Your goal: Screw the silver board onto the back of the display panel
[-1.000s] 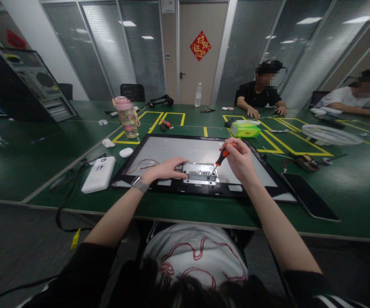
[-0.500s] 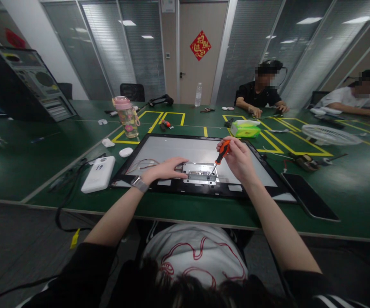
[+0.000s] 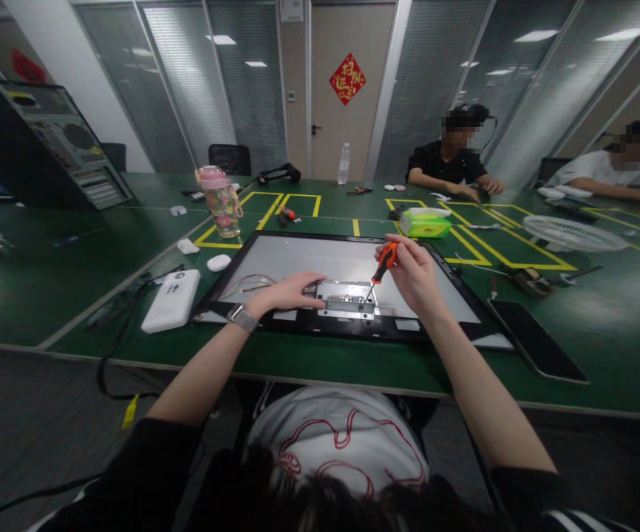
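- The right hand (image 3: 410, 272), right of the middle of the frame, was closed around an orange and black screwdriver (image 3: 385, 263).
- The screwdriver leaned, with its thin tip pointing down at a shiny metal plate (image 3: 347, 313) near the middle of the frame.
- I could not tell if the tip sat in a screw.
- The left hand (image 3: 288, 290), left of the middle, lay low with its thumb and fingers spread apart at the left end of the plate.
- The two hands were apart, with the plate between them.
- The plate was on a big flat panel (image 3: 298, 253) with a black edge, in the middle of the frame.
- The panel lay on the green table (image 3: 320, 362).
- Thin wires (image 3: 247, 281) ran over the panel, left of the left hand.
- A white box (image 3: 171, 301) lay near the panel, in the left part of the frame.
- A black phone (image 3: 536, 340) lay at the lower right, just beside the panel.
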`<state>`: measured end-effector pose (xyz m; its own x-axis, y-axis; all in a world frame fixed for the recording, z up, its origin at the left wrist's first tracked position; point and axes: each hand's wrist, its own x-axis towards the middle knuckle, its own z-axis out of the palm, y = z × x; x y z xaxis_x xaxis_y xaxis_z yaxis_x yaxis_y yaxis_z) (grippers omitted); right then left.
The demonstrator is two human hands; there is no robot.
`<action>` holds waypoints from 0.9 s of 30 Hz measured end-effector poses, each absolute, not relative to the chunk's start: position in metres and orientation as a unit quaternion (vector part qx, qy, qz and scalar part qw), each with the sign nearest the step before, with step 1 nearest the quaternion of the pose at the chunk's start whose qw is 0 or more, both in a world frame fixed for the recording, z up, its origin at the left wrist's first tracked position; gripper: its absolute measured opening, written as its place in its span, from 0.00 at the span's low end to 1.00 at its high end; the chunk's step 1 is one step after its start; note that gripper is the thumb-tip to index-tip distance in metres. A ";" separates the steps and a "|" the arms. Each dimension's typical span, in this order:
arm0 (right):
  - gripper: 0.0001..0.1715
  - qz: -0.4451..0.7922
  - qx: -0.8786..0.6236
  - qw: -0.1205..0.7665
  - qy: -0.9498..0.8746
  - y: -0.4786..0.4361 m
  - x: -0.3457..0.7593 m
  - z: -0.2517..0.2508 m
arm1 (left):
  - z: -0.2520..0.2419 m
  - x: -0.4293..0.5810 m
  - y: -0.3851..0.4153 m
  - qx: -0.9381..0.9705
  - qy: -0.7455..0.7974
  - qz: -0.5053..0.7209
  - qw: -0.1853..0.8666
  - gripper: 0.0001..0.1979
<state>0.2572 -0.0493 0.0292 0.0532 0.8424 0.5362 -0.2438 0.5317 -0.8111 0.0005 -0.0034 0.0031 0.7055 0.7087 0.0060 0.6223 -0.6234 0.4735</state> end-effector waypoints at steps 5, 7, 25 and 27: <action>0.12 0.415 -0.259 0.682 -0.544 -0.051 0.256 0.031 | 0.004 0.001 -0.004 0.895 0.371 0.095 0.227 0.38; 0.11 0.404 -0.267 0.686 -0.542 -0.050 0.257 0.030 | 0.004 0.000 -0.004 0.894 0.373 0.094 0.228 0.38; 0.12 0.404 -0.273 0.672 -0.557 -0.050 0.257 0.030 | 0.001 -0.001 -0.001 0.899 0.364 0.095 0.226 0.38; 0.11 0.403 -0.267 0.674 -0.559 -0.050 0.257 0.030 | 0.001 -0.001 -0.002 0.898 0.365 0.095 0.227 0.38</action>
<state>0.2572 -0.0495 0.0295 0.0511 0.8414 0.5380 -0.2440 0.5328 -0.8103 -0.0008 -0.0017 0.0011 0.7157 0.6984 0.0046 0.6121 -0.6304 0.4775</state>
